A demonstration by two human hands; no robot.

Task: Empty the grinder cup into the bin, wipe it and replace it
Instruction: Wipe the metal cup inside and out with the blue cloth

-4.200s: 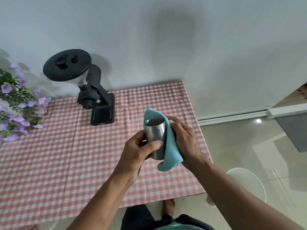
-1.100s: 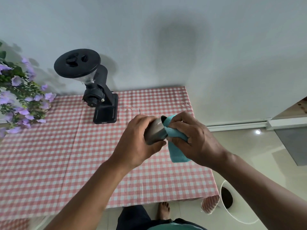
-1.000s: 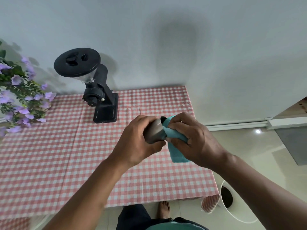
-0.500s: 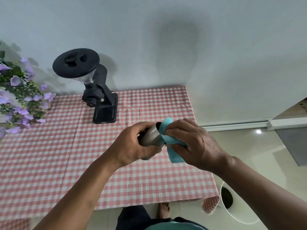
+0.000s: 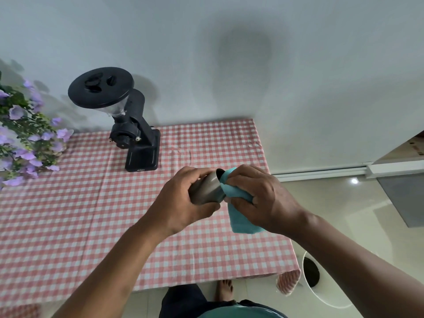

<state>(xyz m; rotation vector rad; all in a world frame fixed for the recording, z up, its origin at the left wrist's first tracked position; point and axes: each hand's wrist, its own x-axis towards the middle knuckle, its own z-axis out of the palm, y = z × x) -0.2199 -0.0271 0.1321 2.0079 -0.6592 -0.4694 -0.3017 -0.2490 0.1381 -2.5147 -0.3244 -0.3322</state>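
Head view, looking down over a table [image 5: 68, 226] in red-and-white check cloth. Left hand [image 5: 183, 203] wrapped round the steel grinder cup [image 5: 206, 188], fingers over the top, thumb underneath, cup tipped on its side with the mouth pointing right and away. Held in the air above the cloth, near the table's right edge, not touching it. Right hand [image 5: 259, 198] closed on a teal cloth [image 5: 238, 216], fingers bunched, pushing a fold of it into the cup's open mouth; the rest of the cloth hanging down below the palm. Both hands touching across the cup's rim.

Black grinder [image 5: 135, 134] upright at the back of the table against the wall, wide round lid on the hopper, base plate bare in front of it, well apart from the cup. Purple flowers [image 5: 25, 138] at the far left edge. White bin [image 5: 321, 294] on the floor off the table's right near corner, dark opening showing, partly hidden behind the right forearm. Bare foot [image 5: 224, 292] on the tiles below the table's near edge.
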